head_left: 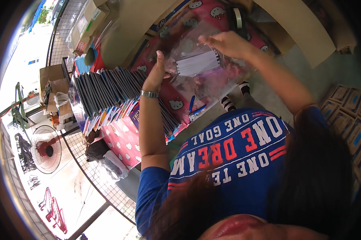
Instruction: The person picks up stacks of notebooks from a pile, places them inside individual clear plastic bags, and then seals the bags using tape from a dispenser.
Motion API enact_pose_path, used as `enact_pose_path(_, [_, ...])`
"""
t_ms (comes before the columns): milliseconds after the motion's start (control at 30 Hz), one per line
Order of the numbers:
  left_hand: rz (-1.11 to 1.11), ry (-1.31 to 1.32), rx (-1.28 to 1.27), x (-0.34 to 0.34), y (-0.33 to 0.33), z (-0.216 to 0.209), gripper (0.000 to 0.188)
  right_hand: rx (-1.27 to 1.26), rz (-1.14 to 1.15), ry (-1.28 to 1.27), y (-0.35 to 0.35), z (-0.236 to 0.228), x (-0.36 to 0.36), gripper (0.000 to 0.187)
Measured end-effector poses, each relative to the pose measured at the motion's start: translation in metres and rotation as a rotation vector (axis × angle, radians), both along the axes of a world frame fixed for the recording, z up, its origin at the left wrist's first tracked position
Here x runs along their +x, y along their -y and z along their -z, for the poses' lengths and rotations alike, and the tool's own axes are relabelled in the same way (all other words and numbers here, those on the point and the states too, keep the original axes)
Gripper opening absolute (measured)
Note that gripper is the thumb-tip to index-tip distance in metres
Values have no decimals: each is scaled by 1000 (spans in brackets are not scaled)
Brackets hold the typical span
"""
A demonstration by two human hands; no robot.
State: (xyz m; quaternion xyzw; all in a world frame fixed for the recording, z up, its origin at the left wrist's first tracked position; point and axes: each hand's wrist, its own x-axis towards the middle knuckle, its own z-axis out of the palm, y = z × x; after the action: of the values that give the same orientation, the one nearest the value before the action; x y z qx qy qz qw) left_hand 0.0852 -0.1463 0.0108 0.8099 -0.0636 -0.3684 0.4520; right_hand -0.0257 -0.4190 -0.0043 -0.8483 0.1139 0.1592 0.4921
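Note:
A stack of white-paged, spiral-bound notebooks (198, 64) lies on the pink patterned table cover, with clear plastic (216, 86) around it. My left hand (157, 76) is at the stack's left end, thumb raised and apart; its other fingers are partly hidden near the plastic. Above the stack's far right corner is my right hand (228, 43), its fingers stretched to the left and slightly blurred. No grip on the plastic shows in either hand. Left of my left forearm stand rows of dark spiral-bound notebooks (104, 90), packed closely with their spines up.
A tape roll (238, 18) sits at the table's far side. Blue pen-like items (196, 107) lie near its front edge. Cardboard (296, 28) stands at far right, stacked boxes (346, 106) at right. A fan (46, 149) and a wire-mesh panel (94, 160) are at left.

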Motion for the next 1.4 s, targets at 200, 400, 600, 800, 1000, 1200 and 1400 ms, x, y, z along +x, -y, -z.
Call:
enact_pose_path(200, [203,908,274,-20,24,-40,27,18,30,593,-4,-56,-1,25])
enact_pose_path(400, [629,1125,249,-88,36,-34,27,261,-118,551,11,42,-41,25])
enact_pose_path(600, [573,1251,325,-129,15,-28,5,-10,-283,661,-31,58,-37,53])
enact_pose_path(800, [72,1203,-79,-115,-2,0,26,-442,-537,717,-36,56,-32,65])
enact_pose_path(1000, [236,1071,-63,-74,-1,70,50,-550,-627,632,-48,38,-20,73])
enact_pose_path(1200, [422,1110,147,-72,14,41,64,-98,-194,837,-15,62,-3,51])
enact_pose_path(1400, [447,1002,-37,-86,36,57,81,237,903,222,86,208,-15,23])
